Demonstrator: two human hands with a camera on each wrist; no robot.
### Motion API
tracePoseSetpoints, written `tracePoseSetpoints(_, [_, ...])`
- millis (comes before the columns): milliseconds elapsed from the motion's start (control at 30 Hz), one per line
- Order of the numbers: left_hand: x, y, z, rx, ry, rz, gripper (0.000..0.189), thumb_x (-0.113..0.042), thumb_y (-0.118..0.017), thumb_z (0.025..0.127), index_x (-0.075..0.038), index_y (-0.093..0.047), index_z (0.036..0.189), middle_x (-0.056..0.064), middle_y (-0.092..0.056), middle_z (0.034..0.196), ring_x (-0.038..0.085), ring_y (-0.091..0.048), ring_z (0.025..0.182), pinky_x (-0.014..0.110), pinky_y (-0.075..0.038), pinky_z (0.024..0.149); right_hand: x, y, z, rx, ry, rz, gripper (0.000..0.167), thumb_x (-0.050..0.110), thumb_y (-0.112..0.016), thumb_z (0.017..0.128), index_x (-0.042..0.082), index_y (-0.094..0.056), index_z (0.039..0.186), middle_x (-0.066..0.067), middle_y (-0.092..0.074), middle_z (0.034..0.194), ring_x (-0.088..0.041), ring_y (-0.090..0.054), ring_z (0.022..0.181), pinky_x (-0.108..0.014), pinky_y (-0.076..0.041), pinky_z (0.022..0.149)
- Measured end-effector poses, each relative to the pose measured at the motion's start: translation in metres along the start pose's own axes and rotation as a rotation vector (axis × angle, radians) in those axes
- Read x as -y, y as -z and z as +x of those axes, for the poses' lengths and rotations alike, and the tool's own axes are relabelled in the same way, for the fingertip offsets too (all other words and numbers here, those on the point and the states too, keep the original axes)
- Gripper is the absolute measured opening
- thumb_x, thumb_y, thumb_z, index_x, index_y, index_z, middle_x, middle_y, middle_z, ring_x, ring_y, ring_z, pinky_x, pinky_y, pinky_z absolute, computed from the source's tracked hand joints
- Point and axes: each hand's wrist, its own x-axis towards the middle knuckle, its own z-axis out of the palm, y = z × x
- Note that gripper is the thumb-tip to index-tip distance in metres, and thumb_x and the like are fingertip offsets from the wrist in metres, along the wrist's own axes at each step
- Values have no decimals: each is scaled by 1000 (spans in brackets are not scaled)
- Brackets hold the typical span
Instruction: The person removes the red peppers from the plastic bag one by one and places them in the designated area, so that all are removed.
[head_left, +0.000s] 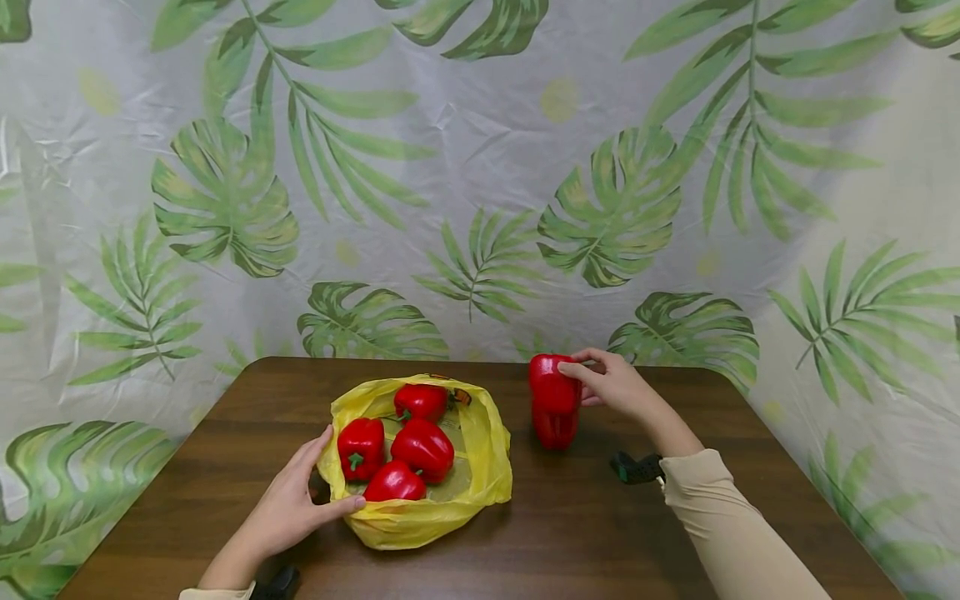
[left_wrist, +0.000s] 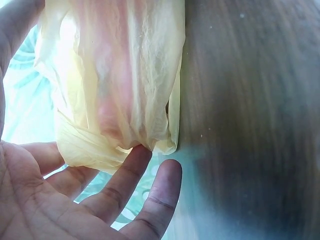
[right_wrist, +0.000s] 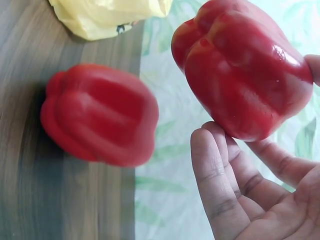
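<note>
A yellow plastic bag (head_left: 420,525) stands on the table with its mouth spread wide and several red bell peppers (head_left: 422,451) inside. At the bag's left side is my left hand (head_left: 296,496), its thumb at the front rim and its spread fingers against the outer wall. In the left wrist view, these fingers (left_wrist: 117,192) lie loosely along the thin plastic. My right hand (head_left: 611,385) holds a red bell pepper (right_wrist: 245,70) between thumb and fingertips, raised off the table. Another red bell pepper (right_wrist: 102,115) rests on the wood just below it, partly overlapped in the head view.
The dark wooden table (head_left: 600,533) ends at a back edge close behind the peppers. A leaf-patterned sheet (head_left: 480,167) hangs beyond it. Black straps sit at both wrists, the right one (head_left: 636,468) showing beside the sleeve (head_left: 705,483).
</note>
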Motion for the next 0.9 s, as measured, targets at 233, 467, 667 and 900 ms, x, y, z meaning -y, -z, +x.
tracePoseSetpoints(233, [-1,0,1,2,0,-9,118,-53,-88,85,-4,-24,171,29,-36,167,53,-50,144,48,-66,90,-15,11,-5,-22,-11,24,65,46,-59,109,-5,-50,150,-28,-68,135,-19,-75,90,-37,-68,83])
tracePoseSetpoints(467, [1,1,0,4,11,-14,117,-52,-88,85,-4,-24,171,30,-34,168,55,-48,145,50,-65,92,-28,19,-8,-34,-36,50,68,46,-56,110,-6,-47,153,-27,-69,134,-18,-76,90,-33,-67,83])
tracePoseSetpoints(667, [0,2,-1,11,13,-11,117,-50,-89,86,-4,-23,171,30,-35,168,54,-49,145,49,-65,92,-39,31,-9,-57,-51,74,67,47,-56,110,-5,-49,151,-20,-74,124,-17,-77,90,-33,-67,82])
tracePoseSetpoints(900, [0,1,0,2,-2,-6,117,-51,-89,86,-5,-23,171,30,-37,167,53,-51,144,47,-66,90,-56,36,-10,-72,-71,71,63,46,-57,110,-6,-52,144,-10,-76,110,-15,-76,85,-37,-68,83])
